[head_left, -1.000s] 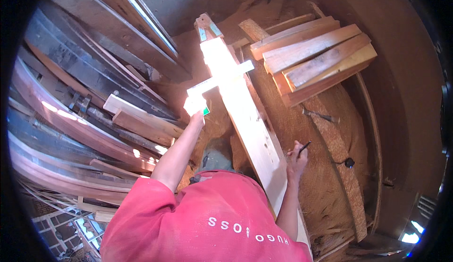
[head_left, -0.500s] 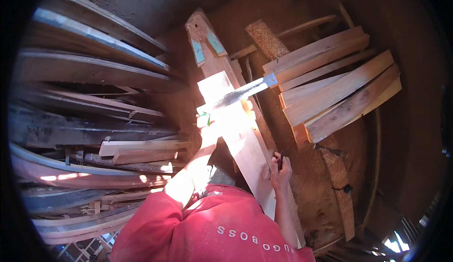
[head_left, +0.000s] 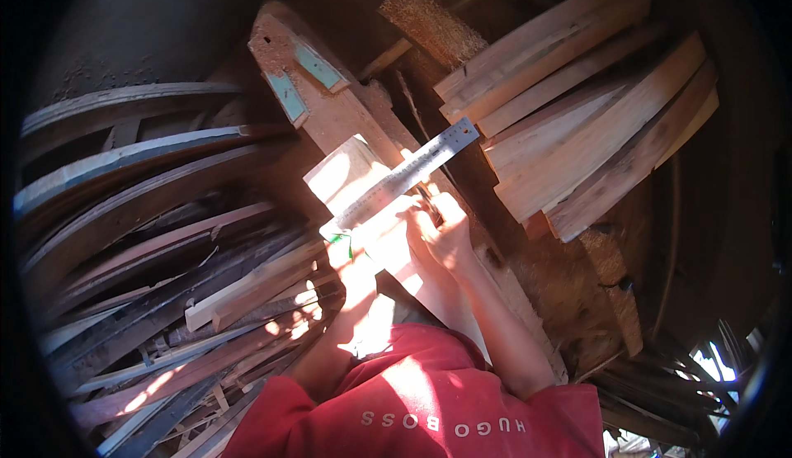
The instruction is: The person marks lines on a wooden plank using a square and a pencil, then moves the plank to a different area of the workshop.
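A plank (head_left: 421, 289) lies lengthwise on a narrow wooden bench (head_left: 359, 120), its sunlit far end (head_left: 334, 176) pale and bright. Across it rests the graduated steel blade of a try square (head_left: 412, 167), tilted up to the right. My left hand (head_left: 345, 258) is closed on the square's near-left end, where a bit of green shows; glare hides part of the grip. Close beside the blade, my right hand (head_left: 445, 231) pinches a slim dark pencil (head_left: 427, 198) over the plank. Whether its tip touches the wood I cannot tell.
Several sawn boards (head_left: 577, 140) are stacked at the right. Long timbers (head_left: 165, 235) crowd the left side. Two pale blue-green strips (head_left: 320, 65) form a V on the bench's far end. A sawdust-covered board (head_left: 429, 25) lies beyond the bench.
My right hand has moved up and left from the plank's near right edge to the square's blade, bringing the pencil. My left hand stays on the square. The whole view has turned slightly.
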A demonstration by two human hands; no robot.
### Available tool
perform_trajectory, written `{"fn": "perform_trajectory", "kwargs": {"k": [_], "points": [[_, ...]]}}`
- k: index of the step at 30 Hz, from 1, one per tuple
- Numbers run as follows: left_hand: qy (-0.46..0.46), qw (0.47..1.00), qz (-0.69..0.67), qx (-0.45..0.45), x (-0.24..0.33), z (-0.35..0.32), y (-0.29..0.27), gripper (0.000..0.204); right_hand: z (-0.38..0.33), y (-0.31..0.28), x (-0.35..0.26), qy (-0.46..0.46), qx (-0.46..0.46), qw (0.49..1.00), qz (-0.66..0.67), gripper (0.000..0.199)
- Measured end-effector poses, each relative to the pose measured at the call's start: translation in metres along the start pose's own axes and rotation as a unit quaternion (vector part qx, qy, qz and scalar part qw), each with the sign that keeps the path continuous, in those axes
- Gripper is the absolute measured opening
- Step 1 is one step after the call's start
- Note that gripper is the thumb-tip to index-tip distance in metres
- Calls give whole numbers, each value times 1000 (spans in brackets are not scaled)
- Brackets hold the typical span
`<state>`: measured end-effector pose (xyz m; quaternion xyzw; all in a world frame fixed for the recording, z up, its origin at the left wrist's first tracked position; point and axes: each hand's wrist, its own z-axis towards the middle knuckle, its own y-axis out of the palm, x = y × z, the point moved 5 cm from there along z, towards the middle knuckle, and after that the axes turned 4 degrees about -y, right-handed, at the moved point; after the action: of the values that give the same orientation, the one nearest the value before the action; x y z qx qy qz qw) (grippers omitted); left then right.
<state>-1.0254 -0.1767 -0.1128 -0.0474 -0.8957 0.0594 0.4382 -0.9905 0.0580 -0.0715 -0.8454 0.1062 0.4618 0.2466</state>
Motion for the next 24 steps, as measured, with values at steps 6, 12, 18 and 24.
{"fn": "perform_trajectory", "kwargs": {"k": [6, 12, 18, 24], "points": [[53, 998, 12, -7, -2, 11, 11, 13, 34, 20, -2, -198, 73, 972, 102, 11], [-83, 996, -18, 34, 7, 13, 2, 19, 44, 27, -22, 59, 34, 986, 153, 11], [-31, 997, -70, -6, 5, 13, 3, 20, 46, 30, -5, -31, 73, 994, 71, 20], [40, 999, 12, -4, 5, 13, 5, 22, 46, 34, -6, -83, 91, 986, 113, 18]]}}
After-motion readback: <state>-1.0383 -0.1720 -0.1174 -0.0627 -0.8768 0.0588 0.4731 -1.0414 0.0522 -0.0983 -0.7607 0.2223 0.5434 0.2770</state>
